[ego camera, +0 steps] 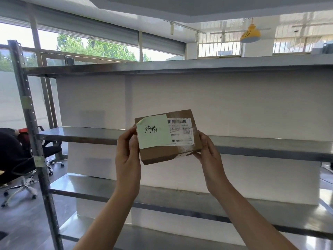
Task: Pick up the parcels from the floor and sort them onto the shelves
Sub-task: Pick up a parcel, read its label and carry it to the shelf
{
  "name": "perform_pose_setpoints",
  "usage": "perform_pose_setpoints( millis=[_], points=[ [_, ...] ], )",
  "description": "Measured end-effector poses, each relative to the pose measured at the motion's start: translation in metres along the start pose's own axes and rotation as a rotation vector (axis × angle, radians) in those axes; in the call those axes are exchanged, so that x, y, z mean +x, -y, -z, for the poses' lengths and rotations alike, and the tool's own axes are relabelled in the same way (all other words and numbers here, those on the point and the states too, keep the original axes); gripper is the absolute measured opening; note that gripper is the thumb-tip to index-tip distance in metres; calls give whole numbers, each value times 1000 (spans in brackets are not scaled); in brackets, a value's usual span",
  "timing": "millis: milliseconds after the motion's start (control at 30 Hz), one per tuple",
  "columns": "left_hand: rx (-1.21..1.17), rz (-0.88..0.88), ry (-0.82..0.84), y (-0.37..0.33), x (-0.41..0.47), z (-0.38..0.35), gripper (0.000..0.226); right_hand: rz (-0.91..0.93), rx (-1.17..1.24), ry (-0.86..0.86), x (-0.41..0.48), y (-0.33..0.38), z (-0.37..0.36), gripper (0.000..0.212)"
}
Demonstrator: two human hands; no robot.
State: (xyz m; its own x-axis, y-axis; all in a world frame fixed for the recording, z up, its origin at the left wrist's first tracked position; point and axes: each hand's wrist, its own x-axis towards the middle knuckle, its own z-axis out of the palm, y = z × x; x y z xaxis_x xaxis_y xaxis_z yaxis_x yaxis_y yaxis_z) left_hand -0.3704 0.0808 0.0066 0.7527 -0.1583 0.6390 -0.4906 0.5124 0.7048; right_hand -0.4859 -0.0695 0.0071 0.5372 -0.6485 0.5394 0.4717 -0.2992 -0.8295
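A small brown cardboard parcel is held up in front of me, its top face tilted toward the camera. A green note with handwriting and a white barcode label cover that face. My left hand grips the parcel's left edge and my right hand grips its right edge. Behind it stands a metal shelving unit with several bare steel shelves. The parcel hangs at about the height of the second shelf from the top, in front of its edge.
The rack's perforated left upright runs down the left side. Office chairs stand on the floor to the left beyond it. A white panel backs the shelves. Windows fill the wall behind.
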Motion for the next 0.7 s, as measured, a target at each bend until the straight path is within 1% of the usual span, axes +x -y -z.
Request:
perform_pose_setpoints(
  millis=[133,167,267,300,400,500,633,700],
  points=[
    [16,2,-20,-3,1,1,31,-32,-2,33,0,-3,-3,29],
    [27,4,-24,-2,1,1,33,-32,3,45,0,-3,-3,32],
    [30,36,-14,2,-1,3,35,-27,22,82,-1,-2,-3,51],
    [12,56,-8,3,-3,4,35,-27,34,89,-1,-2,-3,52],
    [0,72,-2,6,-7,5,35,-25,68,96,-1,-2,-3,43],
    [-6,82,2,10,-9,3,33,-22,66,90,-1,-4,-1,39],
    [-16,72,9,11,-9,-2,32,-37,34,148,4,-4,5,54],
    [-32,64,21,12,-10,-7,33,-55,17,179,5,-3,11,49]
  ],
)
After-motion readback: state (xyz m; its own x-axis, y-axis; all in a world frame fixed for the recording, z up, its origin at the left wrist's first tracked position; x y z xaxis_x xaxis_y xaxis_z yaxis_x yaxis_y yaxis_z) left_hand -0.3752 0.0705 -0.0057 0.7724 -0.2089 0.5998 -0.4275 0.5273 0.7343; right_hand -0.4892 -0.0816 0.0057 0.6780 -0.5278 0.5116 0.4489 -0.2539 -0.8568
